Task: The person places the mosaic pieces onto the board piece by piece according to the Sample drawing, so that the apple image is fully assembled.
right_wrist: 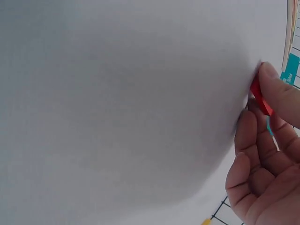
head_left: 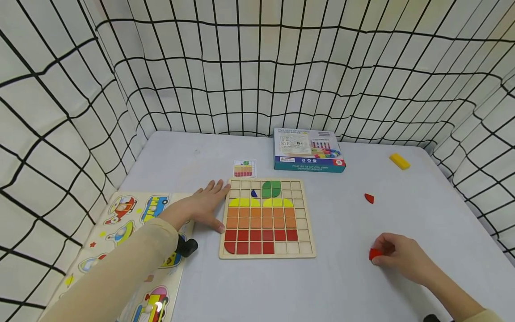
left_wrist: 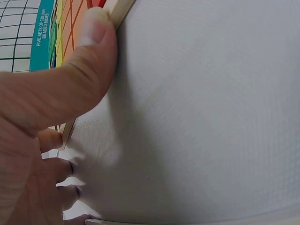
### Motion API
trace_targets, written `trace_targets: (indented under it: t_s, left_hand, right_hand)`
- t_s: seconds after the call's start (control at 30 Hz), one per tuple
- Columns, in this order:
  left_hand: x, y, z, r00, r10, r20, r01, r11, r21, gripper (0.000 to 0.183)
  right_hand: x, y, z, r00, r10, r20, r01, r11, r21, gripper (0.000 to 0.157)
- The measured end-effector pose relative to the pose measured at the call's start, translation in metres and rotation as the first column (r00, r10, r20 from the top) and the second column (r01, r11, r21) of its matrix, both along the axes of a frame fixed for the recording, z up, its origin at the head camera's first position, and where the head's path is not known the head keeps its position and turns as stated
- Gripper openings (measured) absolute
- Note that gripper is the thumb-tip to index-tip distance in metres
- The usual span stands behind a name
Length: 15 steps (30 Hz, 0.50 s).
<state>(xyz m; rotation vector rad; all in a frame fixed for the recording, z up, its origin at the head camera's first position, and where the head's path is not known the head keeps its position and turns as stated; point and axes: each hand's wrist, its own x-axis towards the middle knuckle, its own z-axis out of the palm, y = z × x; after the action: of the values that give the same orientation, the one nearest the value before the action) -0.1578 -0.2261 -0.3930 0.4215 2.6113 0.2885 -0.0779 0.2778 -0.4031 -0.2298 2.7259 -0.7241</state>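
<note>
A wooden grid board (head_left: 304, 223) lies flat on the table, filled in part with red, orange, yellow, green and blue tiles. My left hand (head_left: 205, 206) rests at the board's left edge with fingers spread; in the left wrist view the thumb (left_wrist: 93, 56) touches the frame. Well to the right of the board, my right hand (head_left: 398, 257) pinches a red tile (head_left: 375, 254) between thumb and fingers, low over the table. The same red tile (right_wrist: 260, 96) shows in the right wrist view, partly covered by the thumb. Some cells at the board's lower right are bare.
A small pattern card (head_left: 244, 169) lies behind the board, beside a boxed toy set (head_left: 309, 150). Farther right are a loose red curved tile (head_left: 369, 198) and a yellow block (head_left: 399, 161). Puzzle boards (head_left: 120, 241) lie under the left forearm. Black netting (head_left: 257, 71) surrounds the table.
</note>
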Motion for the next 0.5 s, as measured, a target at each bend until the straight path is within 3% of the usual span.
trace_targets:
  t_s: [0.2,0.5]
  left_hand:
    - [0.000,0.000,-0.001,1.000,0.000,-0.007,0.000,1.000,-0.007,0.127]
    - [0.002,0.000,0.002,1.000,0.011,0.004,-0.011,1.000,0.009,0.127]
  right_hand:
    - [-0.007,-0.023,0.003,0.999,0.029,-0.032,-0.033,0.991,-0.130,0.016]
    - [-0.026,-0.097,0.011,0.995,0.015,0.098,0.018,0.945,-0.326,0.020]
